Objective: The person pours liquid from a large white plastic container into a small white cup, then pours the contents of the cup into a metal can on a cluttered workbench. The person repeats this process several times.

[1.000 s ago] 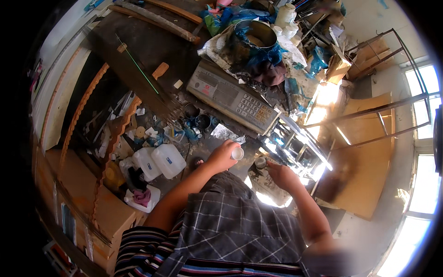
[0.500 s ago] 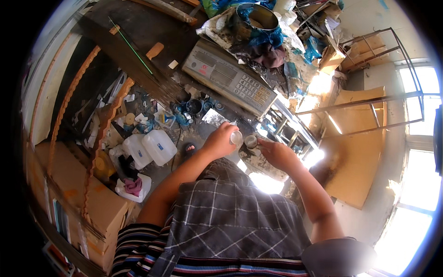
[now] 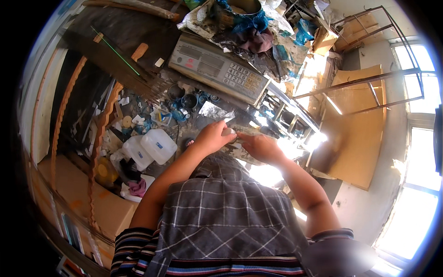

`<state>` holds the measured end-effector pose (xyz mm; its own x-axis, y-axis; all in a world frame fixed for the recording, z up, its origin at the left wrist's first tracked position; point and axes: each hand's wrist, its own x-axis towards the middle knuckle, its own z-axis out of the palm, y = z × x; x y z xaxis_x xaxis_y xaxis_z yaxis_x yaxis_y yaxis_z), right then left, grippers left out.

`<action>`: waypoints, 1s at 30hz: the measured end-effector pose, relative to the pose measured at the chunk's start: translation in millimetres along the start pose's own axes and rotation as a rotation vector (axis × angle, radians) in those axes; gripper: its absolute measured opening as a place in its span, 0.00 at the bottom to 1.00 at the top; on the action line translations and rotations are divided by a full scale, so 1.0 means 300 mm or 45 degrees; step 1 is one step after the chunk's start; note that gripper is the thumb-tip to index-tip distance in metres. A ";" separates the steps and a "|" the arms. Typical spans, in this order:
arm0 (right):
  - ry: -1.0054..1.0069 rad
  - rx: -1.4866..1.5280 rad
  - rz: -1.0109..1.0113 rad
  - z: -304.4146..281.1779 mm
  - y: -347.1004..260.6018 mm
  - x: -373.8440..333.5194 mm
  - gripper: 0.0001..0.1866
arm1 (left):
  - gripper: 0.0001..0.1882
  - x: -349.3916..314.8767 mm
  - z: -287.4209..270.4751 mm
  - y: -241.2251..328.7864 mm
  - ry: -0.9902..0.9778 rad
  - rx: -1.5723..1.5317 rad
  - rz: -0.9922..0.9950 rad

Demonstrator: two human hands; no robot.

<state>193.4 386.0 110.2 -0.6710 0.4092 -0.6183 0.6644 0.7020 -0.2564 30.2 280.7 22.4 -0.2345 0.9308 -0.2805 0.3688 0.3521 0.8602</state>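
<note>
In front of my body, my left hand (image 3: 214,137) is closed around a small pale cup (image 3: 229,132), only a little of which shows past the thumb. My right hand (image 3: 262,148) meets it from the right, index finger reaching to the cup and the other fingers curled under. Whatever the right hand holds is hidden by its fingers. Beyond both hands, a grey digital weighing scale (image 3: 217,69) with a keypad lies on a dark worktop.
A metal can (image 3: 244,5) wrapped in blue plastic stands behind the scale. White plastic jugs (image 3: 158,146) and a cardboard box (image 3: 87,194) are on the left. Small blue-stained pots (image 3: 189,101) sit among litter below the worktop. A rusty metal frame (image 3: 360,104) juts in from the right.
My hands have come together; before, they were apart, each with a small cup. The right hand's cup no longer shows. The view has shifted slightly, moving the scale up and left.
</note>
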 end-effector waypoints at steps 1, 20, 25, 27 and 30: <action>-0.023 -0.008 0.010 0.010 -0.002 0.003 0.22 | 0.21 -0.005 0.005 -0.005 0.011 0.055 0.017; 0.207 0.420 0.222 0.231 0.047 0.056 0.44 | 0.29 0.000 -0.051 0.006 -0.350 0.567 0.103; 0.094 0.505 0.259 0.236 0.064 0.004 0.42 | 0.25 0.018 -0.038 0.032 -0.525 0.551 0.235; 0.128 0.529 0.261 0.273 0.087 -0.013 0.43 | 0.25 0.012 0.025 0.082 -0.474 0.613 0.103; 0.165 0.592 0.296 0.312 0.138 -0.068 0.44 | 0.25 0.033 0.115 0.111 -0.513 0.647 0.139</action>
<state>265.5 352.0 42.6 -0.5042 0.6127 -0.6086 0.8564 0.2640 -0.4436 71.3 305.1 33.6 0.1470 0.8930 -0.4254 0.7736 0.1642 0.6120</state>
